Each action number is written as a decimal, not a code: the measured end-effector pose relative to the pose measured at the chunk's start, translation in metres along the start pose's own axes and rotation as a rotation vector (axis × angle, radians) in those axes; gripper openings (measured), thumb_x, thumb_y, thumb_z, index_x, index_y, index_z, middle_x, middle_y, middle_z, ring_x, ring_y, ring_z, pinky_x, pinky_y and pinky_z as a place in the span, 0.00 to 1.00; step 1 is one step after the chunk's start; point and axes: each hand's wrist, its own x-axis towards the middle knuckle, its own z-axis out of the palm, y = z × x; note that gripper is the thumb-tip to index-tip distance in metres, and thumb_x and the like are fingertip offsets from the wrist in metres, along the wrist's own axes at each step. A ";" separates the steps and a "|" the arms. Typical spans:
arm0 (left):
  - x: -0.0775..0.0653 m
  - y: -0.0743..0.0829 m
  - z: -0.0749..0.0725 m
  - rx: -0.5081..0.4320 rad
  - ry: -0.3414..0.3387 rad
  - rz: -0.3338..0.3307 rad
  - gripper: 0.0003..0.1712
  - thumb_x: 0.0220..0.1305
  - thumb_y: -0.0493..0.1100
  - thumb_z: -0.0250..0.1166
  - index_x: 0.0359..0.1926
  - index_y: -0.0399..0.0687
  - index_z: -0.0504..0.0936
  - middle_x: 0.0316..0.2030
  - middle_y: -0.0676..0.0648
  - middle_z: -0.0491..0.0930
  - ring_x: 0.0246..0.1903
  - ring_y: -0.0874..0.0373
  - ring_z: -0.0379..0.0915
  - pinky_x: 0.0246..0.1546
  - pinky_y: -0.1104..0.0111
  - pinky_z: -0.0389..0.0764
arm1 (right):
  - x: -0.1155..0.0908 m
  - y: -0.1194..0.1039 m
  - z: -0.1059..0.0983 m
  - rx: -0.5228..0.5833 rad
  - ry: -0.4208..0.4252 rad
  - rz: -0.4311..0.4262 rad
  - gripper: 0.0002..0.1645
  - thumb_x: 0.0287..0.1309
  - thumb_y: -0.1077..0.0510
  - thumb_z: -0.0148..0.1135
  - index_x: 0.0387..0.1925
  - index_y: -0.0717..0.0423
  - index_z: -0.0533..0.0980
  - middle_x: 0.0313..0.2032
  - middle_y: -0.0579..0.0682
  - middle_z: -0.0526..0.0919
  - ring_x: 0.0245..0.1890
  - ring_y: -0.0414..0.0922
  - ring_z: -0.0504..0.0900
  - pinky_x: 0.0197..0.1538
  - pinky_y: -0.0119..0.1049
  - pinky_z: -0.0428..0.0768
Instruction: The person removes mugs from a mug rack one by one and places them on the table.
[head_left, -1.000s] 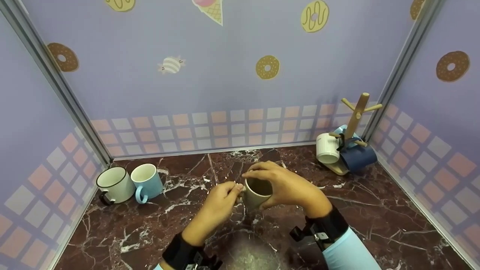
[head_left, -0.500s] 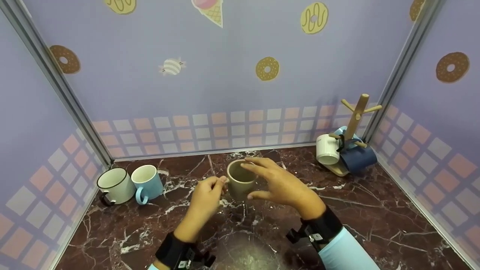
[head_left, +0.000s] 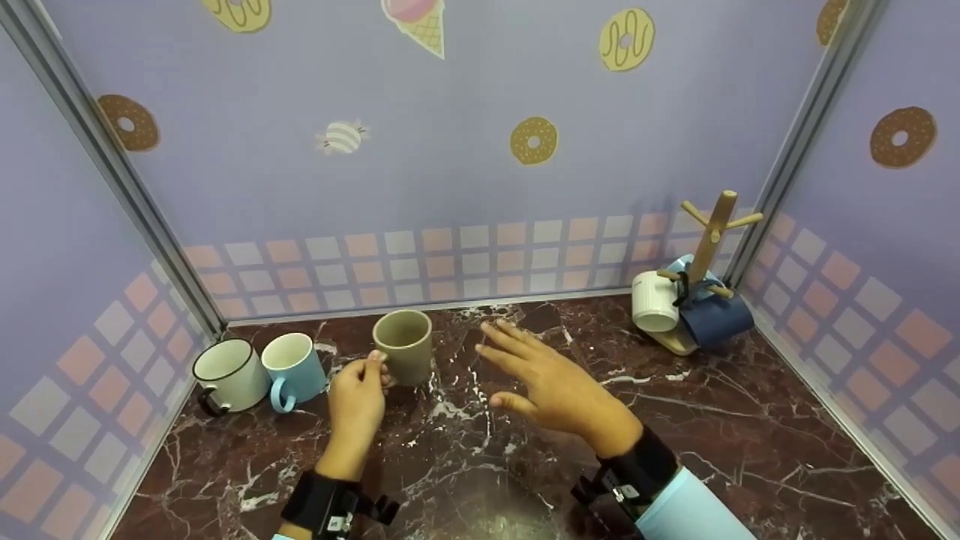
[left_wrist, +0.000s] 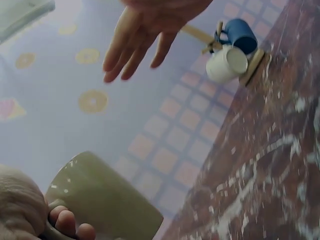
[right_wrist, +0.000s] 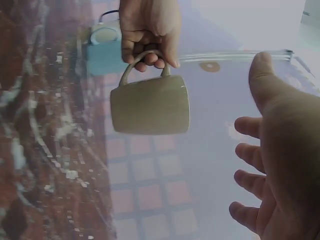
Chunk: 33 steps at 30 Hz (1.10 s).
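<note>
An olive-beige mug [head_left: 409, 352] is gripped by its handle in my left hand [head_left: 358, 397], upright with the mouth facing up. In the right wrist view the curled fingers pass through the handle of the mug [right_wrist: 150, 106]. My right hand [head_left: 551, 386] is off to the mug's right, fingers spread and holding nothing. To the left of my left hand stand a light blue mug [head_left: 300, 375] and a white mug with a black rim [head_left: 238, 379], side by side on the marbled tabletop [head_left: 450, 465].
A wooden mug tree [head_left: 709, 240] stands at the back right corner. From its lower pegs hang a white ribbed mug [head_left: 654, 304] and a dark blue mug [head_left: 718, 319], with a light blue one partly hidden behind. Patterned panels [head_left: 450, 187] enclose the back and sides.
My left hand has carried the olive-beige mug leftward, toward the two standing mugs. My right hand has let go of the mug and its fingers have spread.
</note>
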 end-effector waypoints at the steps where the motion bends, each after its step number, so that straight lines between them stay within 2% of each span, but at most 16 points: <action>1: 0.002 -0.003 -0.002 -0.006 0.012 -0.011 0.23 0.88 0.46 0.61 0.38 0.33 0.89 0.30 0.40 0.92 0.26 0.64 0.85 0.28 0.76 0.83 | 0.000 -0.001 0.003 -0.003 -0.018 -0.002 0.52 0.82 0.23 0.47 0.91 0.48 0.60 0.93 0.48 0.48 0.93 0.57 0.51 0.93 0.58 0.56; 5: 0.010 -0.017 -0.007 -0.023 0.072 -0.049 0.23 0.88 0.45 0.60 0.39 0.31 0.89 0.30 0.39 0.91 0.27 0.64 0.86 0.26 0.77 0.82 | -0.001 -0.006 0.013 0.010 -0.080 -0.003 0.52 0.82 0.21 0.44 0.92 0.45 0.57 0.93 0.44 0.42 0.94 0.55 0.46 0.93 0.57 0.52; 10: 0.015 -0.032 -0.012 -0.016 0.133 -0.077 0.24 0.89 0.45 0.57 0.40 0.31 0.90 0.33 0.38 0.92 0.31 0.57 0.88 0.31 0.79 0.80 | 0.000 -0.012 0.026 0.006 -0.144 -0.032 0.55 0.80 0.17 0.38 0.92 0.43 0.57 0.93 0.44 0.41 0.94 0.56 0.45 0.93 0.62 0.53; 13: 0.017 -0.038 -0.014 -0.001 0.150 -0.081 0.25 0.90 0.44 0.56 0.40 0.30 0.90 0.35 0.35 0.92 0.32 0.57 0.89 0.32 0.80 0.79 | 0.001 -0.014 0.033 0.004 -0.180 -0.054 0.57 0.79 0.16 0.35 0.92 0.44 0.57 0.93 0.45 0.41 0.94 0.57 0.45 0.92 0.65 0.55; 19: 0.022 -0.044 -0.019 0.031 0.165 -0.075 0.26 0.90 0.44 0.54 0.40 0.30 0.90 0.38 0.31 0.93 0.36 0.47 0.93 0.34 0.79 0.79 | 0.003 -0.017 0.039 0.017 -0.238 -0.041 0.53 0.81 0.19 0.41 0.93 0.39 0.54 0.93 0.41 0.38 0.94 0.55 0.41 0.93 0.61 0.50; 21: 0.025 -0.046 -0.021 0.018 0.168 -0.073 0.25 0.89 0.44 0.54 0.41 0.29 0.89 0.38 0.31 0.93 0.36 0.47 0.93 0.35 0.78 0.80 | 0.004 -0.018 0.040 0.024 -0.247 -0.036 0.52 0.81 0.20 0.43 0.93 0.39 0.55 0.93 0.41 0.38 0.94 0.55 0.41 0.93 0.60 0.49; 22: 0.029 -0.054 -0.022 -0.010 0.163 -0.060 0.25 0.89 0.44 0.56 0.40 0.31 0.90 0.36 0.33 0.93 0.34 0.50 0.92 0.34 0.76 0.81 | 0.004 -0.018 0.041 0.025 -0.251 -0.035 0.52 0.81 0.20 0.44 0.92 0.40 0.55 0.93 0.41 0.38 0.94 0.55 0.41 0.93 0.61 0.50; 25: 0.032 -0.059 -0.025 -0.036 0.166 -0.062 0.24 0.88 0.44 0.56 0.39 0.31 0.90 0.33 0.36 0.92 0.31 0.56 0.90 0.34 0.75 0.82 | 0.004 -0.018 0.044 0.032 -0.257 -0.040 0.51 0.82 0.21 0.45 0.92 0.41 0.57 0.93 0.41 0.39 0.94 0.56 0.43 0.93 0.63 0.53; 26: 0.035 -0.065 -0.026 -0.053 0.164 -0.057 0.23 0.87 0.44 0.58 0.38 0.32 0.90 0.32 0.38 0.91 0.30 0.57 0.90 0.32 0.75 0.83 | 0.004 -0.018 0.044 0.034 -0.258 -0.041 0.51 0.82 0.21 0.45 0.92 0.40 0.56 0.93 0.41 0.40 0.94 0.56 0.43 0.93 0.63 0.53; 28: 0.035 -0.067 -0.029 -0.048 0.171 -0.064 0.23 0.87 0.44 0.59 0.38 0.32 0.90 0.33 0.37 0.91 0.30 0.55 0.90 0.32 0.75 0.82 | 0.004 -0.019 0.043 0.034 -0.260 -0.041 0.51 0.82 0.21 0.44 0.92 0.38 0.55 0.93 0.41 0.40 0.94 0.56 0.43 0.93 0.63 0.53; 29: 0.032 -0.061 -0.030 -0.019 0.179 -0.086 0.24 0.88 0.44 0.57 0.39 0.31 0.90 0.35 0.36 0.92 0.32 0.54 0.91 0.33 0.76 0.81 | 0.004 -0.019 0.043 0.036 -0.262 -0.041 0.51 0.82 0.21 0.44 0.92 0.38 0.54 0.93 0.41 0.39 0.94 0.55 0.43 0.93 0.63 0.52; 32: 0.031 -0.061 -0.033 -0.009 0.180 -0.111 0.24 0.88 0.45 0.58 0.42 0.29 0.91 0.38 0.33 0.93 0.35 0.49 0.93 0.32 0.77 0.81 | 0.005 -0.020 0.041 0.038 -0.270 -0.039 0.51 0.81 0.20 0.42 0.93 0.35 0.52 0.93 0.40 0.38 0.94 0.55 0.41 0.93 0.60 0.50; 33: 0.029 -0.057 -0.033 0.003 0.184 -0.123 0.25 0.89 0.45 0.57 0.44 0.27 0.91 0.40 0.31 0.93 0.36 0.48 0.94 0.32 0.79 0.81 | 0.006 -0.020 0.040 0.039 -0.272 -0.040 0.51 0.81 0.19 0.42 0.93 0.35 0.52 0.93 0.40 0.38 0.94 0.55 0.42 0.93 0.60 0.49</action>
